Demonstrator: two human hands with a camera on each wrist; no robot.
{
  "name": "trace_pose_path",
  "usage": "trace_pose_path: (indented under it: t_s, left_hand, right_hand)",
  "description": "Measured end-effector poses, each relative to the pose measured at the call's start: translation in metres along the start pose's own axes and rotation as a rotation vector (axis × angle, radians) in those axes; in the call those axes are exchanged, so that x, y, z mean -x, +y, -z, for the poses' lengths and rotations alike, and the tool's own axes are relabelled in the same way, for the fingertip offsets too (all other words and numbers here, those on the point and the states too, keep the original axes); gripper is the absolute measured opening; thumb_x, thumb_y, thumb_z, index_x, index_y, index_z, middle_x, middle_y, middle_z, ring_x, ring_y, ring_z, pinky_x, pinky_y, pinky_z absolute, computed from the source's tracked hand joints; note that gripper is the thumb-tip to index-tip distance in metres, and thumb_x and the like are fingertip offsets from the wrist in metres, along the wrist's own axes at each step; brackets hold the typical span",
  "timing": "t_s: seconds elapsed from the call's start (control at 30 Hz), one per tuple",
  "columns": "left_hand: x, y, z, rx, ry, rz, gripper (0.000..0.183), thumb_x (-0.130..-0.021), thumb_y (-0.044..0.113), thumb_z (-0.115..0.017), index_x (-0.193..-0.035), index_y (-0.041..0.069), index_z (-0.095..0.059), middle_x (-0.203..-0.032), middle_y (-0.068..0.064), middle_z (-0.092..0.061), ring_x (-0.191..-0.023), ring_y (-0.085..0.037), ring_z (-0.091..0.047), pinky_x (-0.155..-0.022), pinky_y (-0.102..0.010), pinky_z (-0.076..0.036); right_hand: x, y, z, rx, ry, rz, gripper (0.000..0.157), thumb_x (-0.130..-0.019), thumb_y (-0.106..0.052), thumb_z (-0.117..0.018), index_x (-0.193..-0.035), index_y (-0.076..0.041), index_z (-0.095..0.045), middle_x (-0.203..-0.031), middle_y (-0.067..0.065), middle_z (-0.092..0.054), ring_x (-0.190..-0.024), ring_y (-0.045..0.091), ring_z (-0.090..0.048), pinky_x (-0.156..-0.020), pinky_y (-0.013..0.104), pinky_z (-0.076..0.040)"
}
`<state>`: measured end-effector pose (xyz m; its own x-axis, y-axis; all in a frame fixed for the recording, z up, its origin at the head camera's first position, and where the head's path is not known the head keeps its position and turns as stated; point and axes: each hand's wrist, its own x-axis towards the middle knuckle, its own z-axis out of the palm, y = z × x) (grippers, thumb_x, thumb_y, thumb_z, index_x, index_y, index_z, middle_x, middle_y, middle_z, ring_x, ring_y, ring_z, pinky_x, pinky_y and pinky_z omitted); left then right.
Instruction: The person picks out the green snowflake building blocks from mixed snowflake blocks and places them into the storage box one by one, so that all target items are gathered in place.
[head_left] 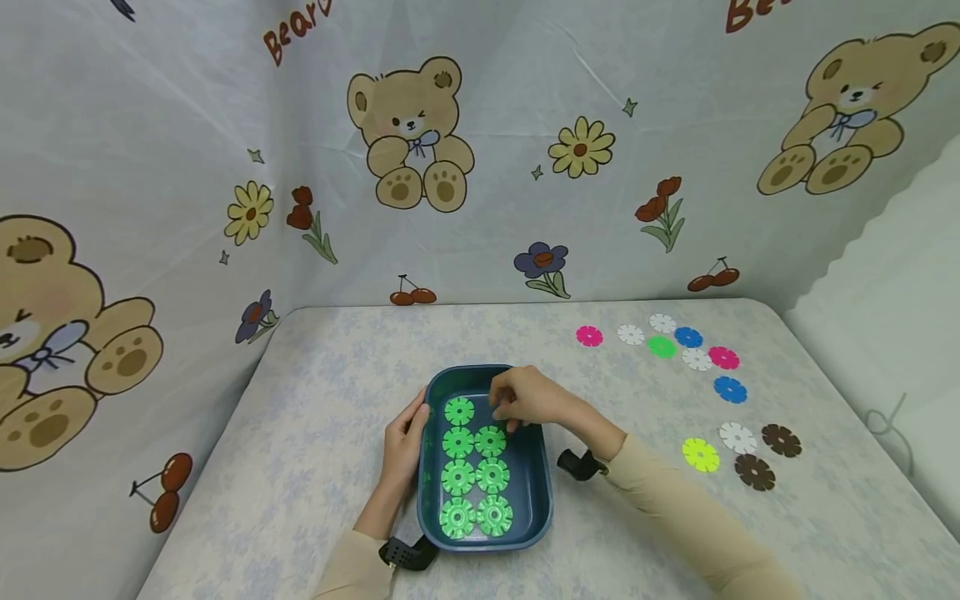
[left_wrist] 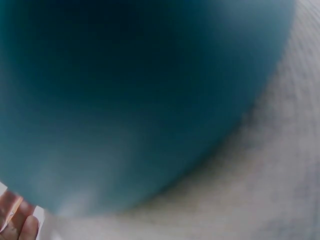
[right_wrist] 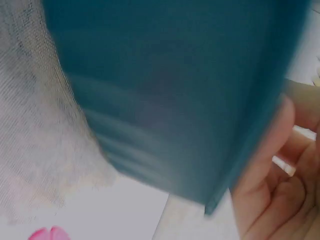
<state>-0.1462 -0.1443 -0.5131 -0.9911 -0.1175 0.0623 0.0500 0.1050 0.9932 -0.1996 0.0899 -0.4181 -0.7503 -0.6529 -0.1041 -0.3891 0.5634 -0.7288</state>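
Note:
A dark blue tray [head_left: 531, 508] sits on the table, with several green notched discs [head_left: 457, 477] lying in two columns on its floor. My left hand [head_left: 403, 446] holds the tray's left side, thumb at the rim. Over the far right part of the tray, my right hand [head_left: 531, 396] points down with bent fingers; whatever may be between the fingertips is hidden. Blurred tray wall [left_wrist: 125, 125] fills much of the left wrist view. In the right wrist view the tray wall [right_wrist: 165, 100] stands before the right hand [right_wrist: 280, 185].
Loose notched discs lie right of the tray: pink [head_left: 589, 336], green [head_left: 662, 347], blue [head_left: 730, 389], yellow [head_left: 701, 455], brown [head_left: 754, 472] and white [head_left: 738, 437]. A bear-printed cloth [head_left: 495, 167] hangs behind the table. Black straps [head_left: 408, 553] circle both wrists.

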Motion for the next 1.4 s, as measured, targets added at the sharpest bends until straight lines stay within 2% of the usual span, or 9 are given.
trace_pose_path:
  t_s: [0.2,0.37,0.53,0.73,0.83,0.97,1.13,1.27,1.4]
  left_hand:
    - [0.001,0.0,0.0,-0.013,-0.005,-0.008,0.045,-0.104,0.029,-0.047,-0.145,0.01,-0.048,-0.151,-0.006,-0.045,-0.142,-0.024,-0.039,-0.113,-0.038,-0.037]
    - [0.0,0.001,0.001,-0.012,-0.006,-0.009,0.046,-0.104,0.029,-0.047,-0.146,0.009,-0.047,-0.151,-0.006,-0.045,-0.142,-0.024,-0.039,-0.113,-0.039,-0.036]
    - [0.0,0.0,0.001,0.004,-0.009,0.003,0.046,-0.104,0.03,-0.048,-0.145,0.01,-0.048,-0.151,-0.004,-0.045,-0.142,-0.021,-0.039,-0.114,-0.038,-0.035]
    - [0.001,0.001,0.001,0.001,-0.002,0.003,0.044,-0.104,0.031,-0.048,-0.145,0.013,-0.049,-0.151,-0.004,-0.045,-0.142,-0.021,-0.039,-0.114,-0.041,-0.034]
    - [0.001,0.0,0.001,0.002,-0.008,-0.009,0.044,-0.104,0.029,-0.047,-0.145,0.011,-0.048,-0.151,-0.006,-0.044,-0.142,-0.024,-0.038,-0.114,-0.043,-0.034]
    - [0.001,0.0,0.001,0.007,-0.016,-0.012,0.044,-0.105,0.027,-0.046,-0.146,0.01,-0.047,-0.152,-0.008,-0.043,-0.143,-0.025,-0.037,-0.115,-0.044,-0.033]
    - [0.0,-0.001,0.001,0.015,-0.017,0.004,0.044,-0.105,0.026,-0.046,-0.146,0.012,-0.046,-0.153,-0.006,-0.042,-0.144,-0.023,-0.035,-0.115,-0.042,-0.032]
    - [0.0,-0.001,0.001,0.02,-0.017,0.001,0.044,-0.105,0.027,-0.046,-0.146,0.012,-0.046,-0.153,-0.006,-0.042,-0.144,-0.022,-0.036,-0.115,-0.041,-0.032]
    - [0.0,0.0,0.0,0.016,-0.006,-0.012,0.044,-0.105,0.027,-0.047,-0.145,0.011,-0.047,-0.152,-0.007,-0.043,-0.143,-0.023,-0.037,-0.114,-0.041,-0.034]
  right_hand:
    - [0.02,0.029,0.031,-0.226,0.118,-0.092,0.01,-0.093,-0.012,-0.067,-0.095,-0.003,-0.068,-0.085,0.018,-0.066,-0.069,0.03,-0.071,-0.061,0.044,-0.058]
    - [0.042,0.077,0.068,-0.26,0.284,-0.275,0.031,-0.096,-0.019,-0.063,-0.117,0.003,-0.062,-0.105,0.022,-0.065,-0.089,0.031,-0.07,-0.075,0.04,-0.059]
    - [0.067,0.125,0.104,-0.279,0.45,-0.463,0.048,-0.1,-0.026,-0.056,-0.138,0.003,-0.048,-0.127,0.024,-0.056,-0.112,0.034,-0.061,-0.092,0.04,-0.055]
    - [0.083,0.17,0.127,-0.231,0.577,-0.623,0.055,-0.1,-0.028,-0.056,-0.143,0.004,-0.043,-0.133,0.024,-0.048,-0.112,0.032,-0.054,-0.086,0.034,-0.054]
    - [0.085,0.185,0.132,-0.225,0.6,-0.716,0.055,-0.099,-0.027,-0.057,-0.142,0.004,-0.043,-0.139,0.027,-0.044,-0.111,0.033,-0.051,-0.089,0.036,-0.053]
    - [0.085,0.194,0.134,-0.189,0.603,-0.807,0.057,-0.097,-0.026,-0.059,-0.142,0.005,-0.042,-0.143,0.03,-0.041,-0.119,0.04,-0.046,-0.101,0.05,-0.048]
    - [0.084,0.204,0.133,-0.054,0.54,-0.839,0.06,-0.095,-0.028,-0.061,-0.139,0.009,-0.043,-0.141,0.033,-0.042,-0.124,0.046,-0.042,-0.105,0.058,-0.041]
    - [0.081,0.213,0.131,0.088,0.496,-0.851,0.061,-0.093,-0.031,-0.064,-0.133,0.012,-0.047,-0.134,0.033,-0.047,-0.118,0.047,-0.045,-0.1,0.057,-0.044]
    - [0.079,0.21,0.131,0.149,0.493,-0.864,0.058,-0.09,-0.032,-0.067,-0.128,0.01,-0.053,-0.129,0.032,-0.051,-0.113,0.046,-0.048,-0.093,0.054,-0.047]
